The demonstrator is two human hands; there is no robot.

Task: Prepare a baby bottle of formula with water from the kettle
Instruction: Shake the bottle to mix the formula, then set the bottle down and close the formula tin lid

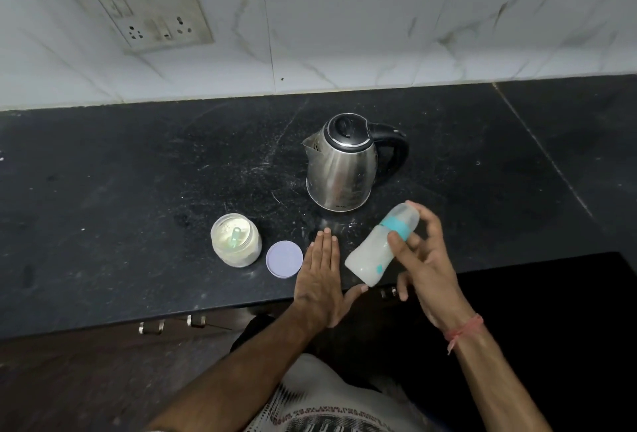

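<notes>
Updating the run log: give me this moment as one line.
right hand: holds capped baby bottle tilted, milky | left hand: open, flat | formula jar: open, lid beside | kettle: closed

Clear teal-collared baby bottle (pixel 379 245): blurred, its mid-body covered by the right hand's (pixel 422 259) thumb. Steel kettle (pixel 339 169): base lettering too small to read. Pale scoop (pixel 235 237) in open plastic powder jar (pixel 236 239): shape indistinct. Patterned shirt (pixel 331 407) was cut off at bottom edge.
</notes>
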